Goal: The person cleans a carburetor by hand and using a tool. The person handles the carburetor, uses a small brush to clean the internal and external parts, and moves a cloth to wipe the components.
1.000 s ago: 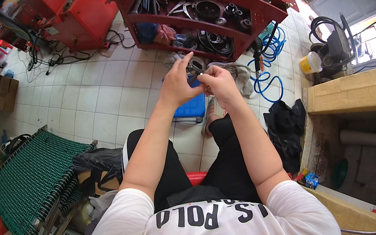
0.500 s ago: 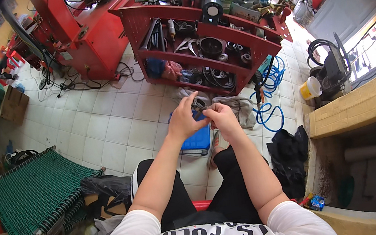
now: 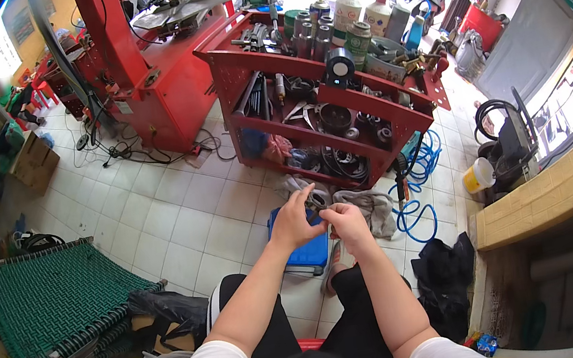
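Note:
In front of my knees, my left hand [image 3: 296, 221] has its fingers curved around a small dark, ring-like metal part [image 3: 316, 200], partly hidden by the fingers. My right hand [image 3: 346, 225] pinches at the same part from the right, its thumb and index finger close together. Beneath and left of my hands a blue plastic case [image 3: 305, 257] lies on the tiled floor. Grey rags [image 3: 374, 216] lie just beyond and to the right of my hands, beside the case.
A loaded red tool cart [image 3: 383, 140] stands ahead, red machinery [image 3: 175, 114] behind it. Blue hose [image 3: 416, 227], a white bucket [image 3: 478, 174] and a yellowish ledge [image 3: 546, 201] are on the right. A green woven folding seat [image 3: 51, 300] is at left, a cardboard box [image 3: 36, 166] beyond.
The view has tilted up, showing more of the cart's top and the doorway beyond, so my hands sit lower in the picture. Both still hold the dark part in much the same pose.

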A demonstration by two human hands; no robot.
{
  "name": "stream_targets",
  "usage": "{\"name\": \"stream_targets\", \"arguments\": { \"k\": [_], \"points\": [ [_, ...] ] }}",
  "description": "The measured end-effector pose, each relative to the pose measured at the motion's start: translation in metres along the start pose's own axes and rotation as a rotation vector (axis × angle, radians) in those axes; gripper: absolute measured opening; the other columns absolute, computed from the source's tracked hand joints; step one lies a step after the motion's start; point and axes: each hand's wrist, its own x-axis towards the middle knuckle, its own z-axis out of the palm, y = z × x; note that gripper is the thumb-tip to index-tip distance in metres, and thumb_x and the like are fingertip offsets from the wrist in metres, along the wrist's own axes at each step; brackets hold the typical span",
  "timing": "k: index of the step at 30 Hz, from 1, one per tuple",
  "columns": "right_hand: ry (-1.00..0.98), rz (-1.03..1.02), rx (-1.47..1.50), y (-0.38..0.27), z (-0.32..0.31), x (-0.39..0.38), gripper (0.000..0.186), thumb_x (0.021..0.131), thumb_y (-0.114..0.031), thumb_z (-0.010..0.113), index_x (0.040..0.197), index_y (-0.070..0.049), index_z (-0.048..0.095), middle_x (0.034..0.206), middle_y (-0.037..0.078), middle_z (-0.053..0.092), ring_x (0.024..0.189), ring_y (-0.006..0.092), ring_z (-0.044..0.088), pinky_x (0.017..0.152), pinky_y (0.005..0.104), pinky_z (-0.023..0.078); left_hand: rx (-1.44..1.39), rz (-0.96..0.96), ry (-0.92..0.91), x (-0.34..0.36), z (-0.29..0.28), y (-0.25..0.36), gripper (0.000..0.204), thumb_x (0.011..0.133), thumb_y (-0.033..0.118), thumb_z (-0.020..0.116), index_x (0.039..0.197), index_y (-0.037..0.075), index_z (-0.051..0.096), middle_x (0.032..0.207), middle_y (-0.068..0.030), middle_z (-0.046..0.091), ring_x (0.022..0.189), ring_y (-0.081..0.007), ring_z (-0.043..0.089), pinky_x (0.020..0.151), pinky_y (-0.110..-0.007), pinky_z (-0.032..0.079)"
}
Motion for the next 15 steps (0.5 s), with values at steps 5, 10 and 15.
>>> {"name": "stream_targets", "arguments": {
  "k": [5,10,15],
  "points": [
    [-0.005,0.086,0.063,0.003,0.0,0.001,0.021,0.094,-0.025,0.072,0.089,-0.004,0.069,0.075,0.002,0.068,0.059,0.0111,0.057,0.055,0.0283,0.046,0.021,-0.078,-0.099,0.0,-0.011,0.009,0.093,0.07,0.037,0.086,0.153,0.011,0.051,0.124,-0.0194,0.065,0.104,-0.0384,0.066,0.09,-0.046,0.056],
    [0.018,0.052,0.026,-0.001,0.006,-0.001,0.024,0.095,-0.026,0.071,0.091,-0.002,0.072,0.076,0.004,0.07,0.058,0.0122,0.057,0.055,0.0286,0.047,0.011,-0.11,-0.121,-0.001,-0.014,0.007,0.094,0.072,0.038,0.086,0.154,0.01,0.049,0.124,-0.022,0.064,0.112,-0.0437,0.067,0.095,-0.05,0.056],
    [0.041,0.024,-0.017,-0.008,0.011,-0.008,0.022,0.097,-0.026,0.071,0.087,-0.007,0.07,0.071,-0.002,0.061,0.058,0.0093,0.052,0.057,0.0285,0.045,0.004,-0.062,-0.077,-0.004,-0.007,0.0,0.094,0.072,0.036,0.085,0.154,0.009,0.049,0.121,-0.0212,0.064,0.11,-0.0435,0.067,0.093,-0.049,0.056]
  ]
}}
